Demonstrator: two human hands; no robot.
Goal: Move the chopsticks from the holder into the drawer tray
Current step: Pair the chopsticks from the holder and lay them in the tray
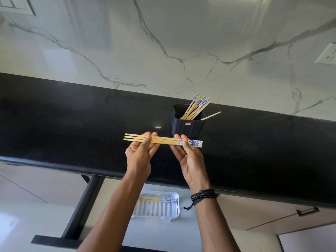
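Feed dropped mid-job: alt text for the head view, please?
A left hand and a right hand hold a bundle of chopsticks level over the black counter. More chopsticks lean in the dark holder behind; a placed set lies in the white tray in the drawer below.

Two hands, the left hand and the right hand, pinch one bundle of chopsticks that shows three tips. One dark holder contains a cluster of chopsticks, roughly eight, overlapping too much for a sure count, and one white tray carries at least two tray chopsticks. One wall socket and one cabinet handle show.
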